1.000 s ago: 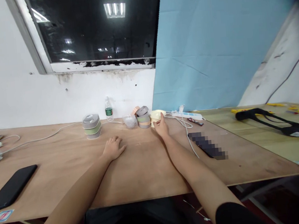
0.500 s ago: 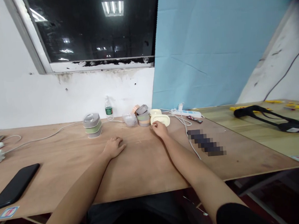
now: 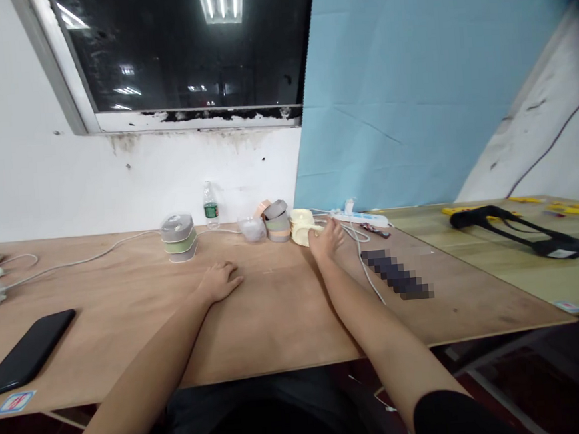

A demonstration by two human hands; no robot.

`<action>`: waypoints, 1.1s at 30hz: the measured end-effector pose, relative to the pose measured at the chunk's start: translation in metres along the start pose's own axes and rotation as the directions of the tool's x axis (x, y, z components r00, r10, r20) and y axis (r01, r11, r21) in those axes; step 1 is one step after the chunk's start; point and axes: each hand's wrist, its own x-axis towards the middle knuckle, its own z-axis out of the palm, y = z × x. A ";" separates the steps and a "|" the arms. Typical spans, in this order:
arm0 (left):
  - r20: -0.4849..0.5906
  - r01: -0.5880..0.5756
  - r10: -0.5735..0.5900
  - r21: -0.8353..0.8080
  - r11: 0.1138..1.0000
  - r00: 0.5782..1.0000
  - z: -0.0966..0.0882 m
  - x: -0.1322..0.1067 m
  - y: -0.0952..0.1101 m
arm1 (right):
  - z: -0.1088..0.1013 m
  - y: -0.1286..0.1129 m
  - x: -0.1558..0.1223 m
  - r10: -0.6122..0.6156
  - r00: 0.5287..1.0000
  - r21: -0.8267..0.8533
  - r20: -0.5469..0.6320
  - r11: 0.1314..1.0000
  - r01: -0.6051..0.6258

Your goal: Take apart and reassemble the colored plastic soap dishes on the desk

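My left hand (image 3: 220,280) rests on the wooden table with its fingers lightly bent and holds nothing. To the right, my right hand (image 3: 326,239) is against a shallow oval cream piece (image 3: 302,236), its thumb side touching the edge and its other fingers spread away to the right. This piece leans on a cream container stack (image 3: 300,216) behind it. Left of that stand a grey, green and peach container stack (image 3: 277,227) with loose rings on top, and a clear plastic bowl (image 3: 252,228). A grey and green stacked lunch box (image 3: 178,238) is beyond my left hand.
A plastic bottle (image 3: 210,206) stands by the wall. A power strip (image 3: 364,220) and white cables (image 3: 365,264) lie at the right rear. A black phone (image 3: 27,351) is at the left, and a black strap-like frame (image 3: 516,229) lies on the neighbouring table.
My right hand has shifted slightly right and turned, its fingers now spread. The cream piece has tipped and sits lower against the stack. The left hand stays in place.
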 end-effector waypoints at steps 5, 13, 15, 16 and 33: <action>0.008 -0.003 0.003 -0.005 1.000 1.000 -0.002 -0.001 0.002 | 0.010 0.021 0.007 0.004 0.981 0.121 0.192 0.992 -0.028; 0.009 0.048 -0.048 -0.051 0.998 0.999 -0.008 -0.005 0.009 | 0.013 0.002 -0.005 -0.120 0.969 0.332 0.218 0.942 0.042; -0.014 0.077 -0.079 -0.081 0.994 0.997 -0.009 -0.007 0.010 | 0.015 -0.008 -0.015 -0.214 0.914 0.404 0.345 0.913 0.062; -0.033 0.080 -0.083 -0.098 0.992 0.996 -0.009 -0.007 0.010 | 0.017 -0.014 -0.021 -0.269 0.863 0.433 0.427 0.899 0.066; 0.020 -0.052 0.054 -0.083 0.995 0.998 -0.006 0.005 0.013 | 0.035 -0.146 0.050 -0.661 0.650 0.134 0.374 0.732 0.668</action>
